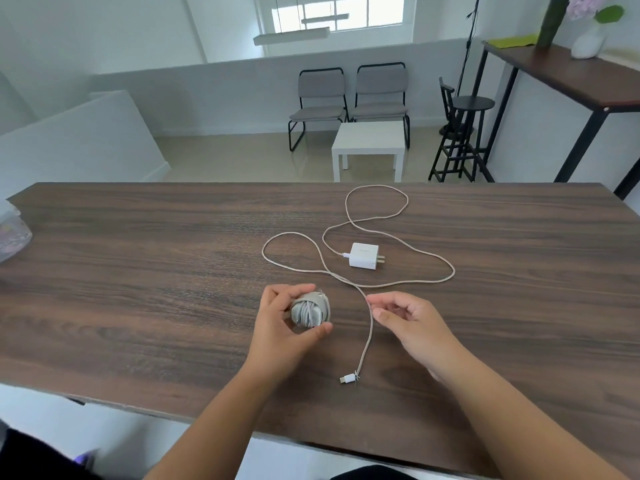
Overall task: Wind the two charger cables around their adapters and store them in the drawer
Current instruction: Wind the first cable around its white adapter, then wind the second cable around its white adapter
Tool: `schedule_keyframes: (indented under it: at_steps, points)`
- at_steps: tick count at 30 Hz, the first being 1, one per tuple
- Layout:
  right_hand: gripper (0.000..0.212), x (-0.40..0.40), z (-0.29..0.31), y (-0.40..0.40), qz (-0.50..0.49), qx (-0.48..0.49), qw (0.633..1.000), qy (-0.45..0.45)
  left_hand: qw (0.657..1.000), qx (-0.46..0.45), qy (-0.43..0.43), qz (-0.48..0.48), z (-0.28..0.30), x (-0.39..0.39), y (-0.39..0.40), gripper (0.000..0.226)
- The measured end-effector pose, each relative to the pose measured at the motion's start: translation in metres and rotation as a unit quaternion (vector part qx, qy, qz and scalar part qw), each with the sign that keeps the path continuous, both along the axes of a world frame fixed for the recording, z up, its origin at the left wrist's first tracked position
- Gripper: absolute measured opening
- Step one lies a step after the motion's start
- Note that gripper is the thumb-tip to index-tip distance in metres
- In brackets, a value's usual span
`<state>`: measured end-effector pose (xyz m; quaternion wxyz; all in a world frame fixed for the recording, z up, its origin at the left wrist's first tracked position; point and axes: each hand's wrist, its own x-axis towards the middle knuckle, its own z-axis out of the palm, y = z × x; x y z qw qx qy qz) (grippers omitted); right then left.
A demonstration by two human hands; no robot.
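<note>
Here the left hand (287, 320) grips the grey adapter bundle wound in its own cable (309, 310) above the dark wood-grain table (138, 271); the right hand (405, 320), loosely curled and apparently empty, hovers by the loose beige braided cable (370, 323) of the white square adapter (363, 255). Tuck the bundle's end firmly before release.

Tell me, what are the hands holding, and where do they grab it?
The left hand grips the wound charger bundle by its sides, fingers above, thumb below. The right hand holds nothing; its fingers hang beside the loose cable.
</note>
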<state>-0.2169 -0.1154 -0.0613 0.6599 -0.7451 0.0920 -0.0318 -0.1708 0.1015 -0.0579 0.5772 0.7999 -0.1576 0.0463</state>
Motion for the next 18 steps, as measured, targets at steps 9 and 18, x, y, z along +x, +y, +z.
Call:
schedule_keyframes:
  at_steps: [9, 18]
  points:
    - [0.019, 0.033, -0.012, -0.007, 0.01, -0.174, 0.985, 0.018, 0.988, 0.155, -0.026, 0.003, -0.036, 0.019, 0.024, 0.066]
    - [0.024, 0.072, -0.01, -0.031, -0.048, -0.243, 0.969, -0.007, 0.996, 0.062, 0.066, -0.015, -0.023, 0.03, 0.027, 0.044]
